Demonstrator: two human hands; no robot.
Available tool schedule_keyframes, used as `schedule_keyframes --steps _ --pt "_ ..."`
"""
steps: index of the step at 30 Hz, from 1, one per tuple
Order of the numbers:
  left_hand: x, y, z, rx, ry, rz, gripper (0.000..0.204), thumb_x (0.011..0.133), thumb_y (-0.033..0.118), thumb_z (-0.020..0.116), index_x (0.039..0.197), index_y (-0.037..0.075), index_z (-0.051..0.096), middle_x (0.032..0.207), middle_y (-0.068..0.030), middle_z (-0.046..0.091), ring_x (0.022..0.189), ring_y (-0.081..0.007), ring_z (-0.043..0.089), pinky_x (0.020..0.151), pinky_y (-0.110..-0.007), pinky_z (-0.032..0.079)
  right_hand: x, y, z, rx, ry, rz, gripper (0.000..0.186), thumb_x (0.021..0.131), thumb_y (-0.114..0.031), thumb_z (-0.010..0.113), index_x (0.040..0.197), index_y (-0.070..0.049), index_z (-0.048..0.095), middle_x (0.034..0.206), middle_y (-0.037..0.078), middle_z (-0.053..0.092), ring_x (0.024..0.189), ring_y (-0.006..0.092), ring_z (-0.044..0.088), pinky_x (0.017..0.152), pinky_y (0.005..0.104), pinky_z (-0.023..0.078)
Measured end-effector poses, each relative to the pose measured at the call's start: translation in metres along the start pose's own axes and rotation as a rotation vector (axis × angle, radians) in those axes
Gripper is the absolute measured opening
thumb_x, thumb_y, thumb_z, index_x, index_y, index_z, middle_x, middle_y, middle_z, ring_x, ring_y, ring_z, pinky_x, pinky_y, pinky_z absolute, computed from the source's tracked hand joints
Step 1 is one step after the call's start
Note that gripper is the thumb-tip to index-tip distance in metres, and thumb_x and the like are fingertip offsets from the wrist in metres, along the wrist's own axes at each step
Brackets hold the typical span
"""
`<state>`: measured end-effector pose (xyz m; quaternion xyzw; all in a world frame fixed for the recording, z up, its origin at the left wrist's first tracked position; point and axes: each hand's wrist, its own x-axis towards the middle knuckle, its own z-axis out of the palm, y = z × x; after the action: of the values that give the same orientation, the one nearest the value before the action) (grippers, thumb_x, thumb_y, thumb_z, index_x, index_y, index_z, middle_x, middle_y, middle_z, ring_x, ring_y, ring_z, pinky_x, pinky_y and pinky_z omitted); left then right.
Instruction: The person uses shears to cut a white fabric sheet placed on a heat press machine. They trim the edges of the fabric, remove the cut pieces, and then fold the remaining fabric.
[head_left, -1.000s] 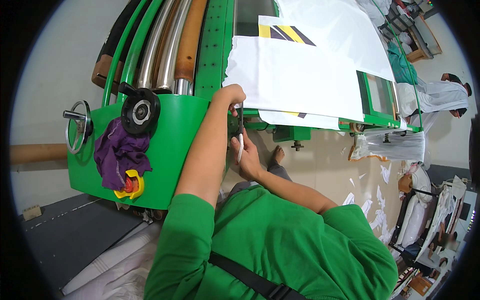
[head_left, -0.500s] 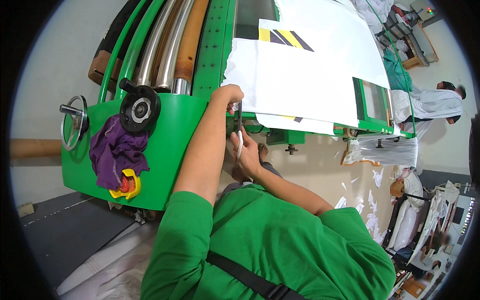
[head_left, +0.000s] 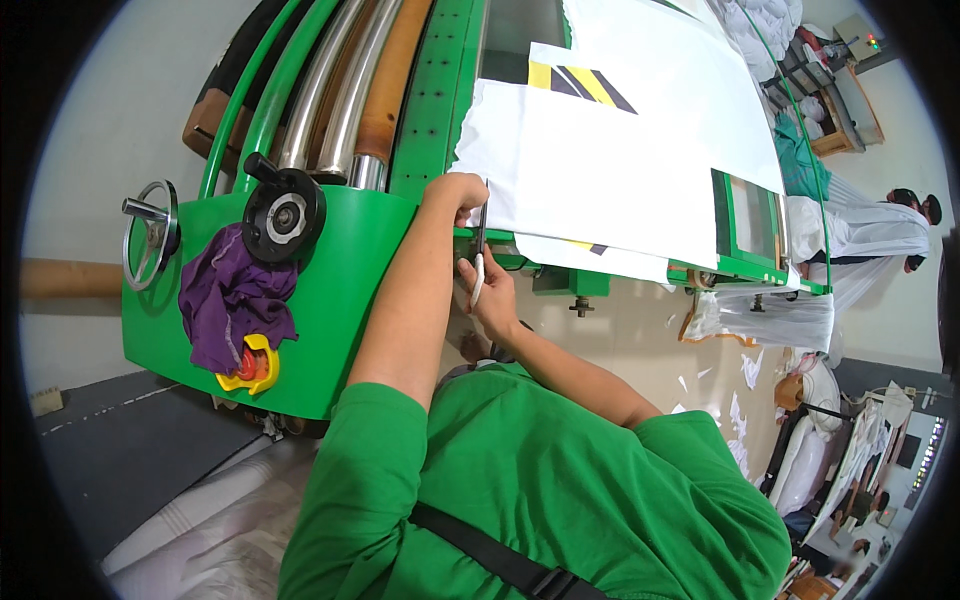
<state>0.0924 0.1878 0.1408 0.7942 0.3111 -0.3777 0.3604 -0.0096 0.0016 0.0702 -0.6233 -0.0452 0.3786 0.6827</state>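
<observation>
In my right hand (head_left: pixel 492 300) is a pair of scissors (head_left: pixel 481 246) with a white handle and dark blades pointing away from me. The blades run up along the left part of the near edge of a white sheet (head_left: pixel 610 170). My left hand (head_left: pixel 460 193) is closed at the sheet's left edge, just left of the blade tips; its fingertips are partly hidden. A printed piece with yellow and dark slanted stripes (head_left: pixel 582 86) shows beyond the top sheet's far edge. Another white layer (head_left: pixel 590 257) sticks out below the near edge.
A green machine (head_left: pixel 345 330) stands at my left, with a black handwheel (head_left: pixel 284 215), steel rollers (head_left: pixel 352 100), a purple cloth (head_left: pixel 235 300) and a red button in a yellow guard (head_left: pixel 250 366). White scraps (head_left: pixel 740 425) lie on the floor. Another person (head_left: pixel 905 225) is at the far right.
The view has shifted slightly, so the sheets appear a little farther right. Both hands stay at the sheet's left edge, the scissors still in my right hand.
</observation>
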Motion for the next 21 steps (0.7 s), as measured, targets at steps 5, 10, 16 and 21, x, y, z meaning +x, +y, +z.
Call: schedule_keyframes --steps 5,10,16,21 --pt "-0.002 0.0 -0.003 0.013 -0.029 -0.01 0.048 0.089 0.01 0.039 0.13 -0.01 0.054 0.121 -0.0163 0.069 0.057 -0.0201 0.061 0.061 -0.044 0.053 -0.002 -0.022 0.0 0.038 0.011 0.06 0.08 0.097 -0.038 0.069 0.156 -0.001 0.031 0.062 -0.002 0.051 0.047 0.0077 0.048 0.042 0.0262 0.039" --pt "-0.006 0.0 -0.005 0.02 -0.038 -0.017 0.044 0.087 0.005 0.039 0.122 -0.012 0.059 0.121 -0.0166 0.07 0.056 -0.0203 0.06 0.057 -0.043 0.052 0.018 -0.028 -0.004 0.026 0.032 0.074 0.084 0.095 -0.042 0.071 0.156 -0.001 0.031 0.062 -0.001 0.051 0.046 0.0081 0.047 0.042 0.027 0.039" --pt "-0.001 -0.002 -0.004 -0.013 -0.031 -0.034 0.041 0.085 0.001 0.038 0.114 -0.012 0.063 0.114 -0.018 0.072 0.054 -0.0195 0.056 0.052 -0.041 0.047 0.029 -0.03 -0.004 0.022 0.024 0.071 0.086 0.094 -0.042 0.072 0.157 -0.001 0.03 0.064 -0.002 0.049 0.047 0.0085 0.046 0.042 0.0269 0.04" --pt "-0.017 0.007 -0.01 -0.067 -0.048 -0.071 0.04 0.085 0.002 0.038 0.113 -0.013 0.064 0.104 -0.02 0.071 0.053 -0.0186 0.054 0.049 -0.039 0.044 0.033 -0.028 -0.01 -0.015 0.008 0.048 0.086 0.094 -0.041 0.072 0.157 0.0 0.029 0.066 -0.002 0.049 0.05 0.0086 0.047 0.042 0.0273 0.041"
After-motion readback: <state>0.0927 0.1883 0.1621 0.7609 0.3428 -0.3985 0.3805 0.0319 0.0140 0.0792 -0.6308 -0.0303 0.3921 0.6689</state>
